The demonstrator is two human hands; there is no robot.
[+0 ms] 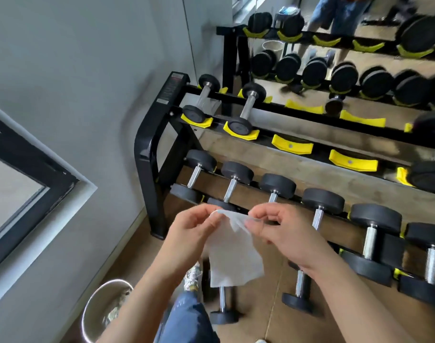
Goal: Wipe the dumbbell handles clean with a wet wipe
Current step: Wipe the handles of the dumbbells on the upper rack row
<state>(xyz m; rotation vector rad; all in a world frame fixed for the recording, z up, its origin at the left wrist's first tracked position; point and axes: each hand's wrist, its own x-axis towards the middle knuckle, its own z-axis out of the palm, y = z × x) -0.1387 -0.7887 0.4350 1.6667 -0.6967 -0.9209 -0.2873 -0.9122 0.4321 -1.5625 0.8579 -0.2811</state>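
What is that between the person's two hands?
A white wet wipe: the left hand and right hand each pinch its top edge, and it hangs down between them. The head view shows it.

White wipe (232, 256), plain, centre low. Dumbbells (322, 200): matte black heads, shiny silver handles (369, 242). Rack (147, 149) glossy black, cradles (292, 145) bright yellow. Floor (268, 318) brown wood grain. Wall (75, 70) pale grey, upper left. Window frame (30, 167) black, left edge. Bin (95, 305) silver metal, lower left. Jeans (186, 320) blue, bottom centre.
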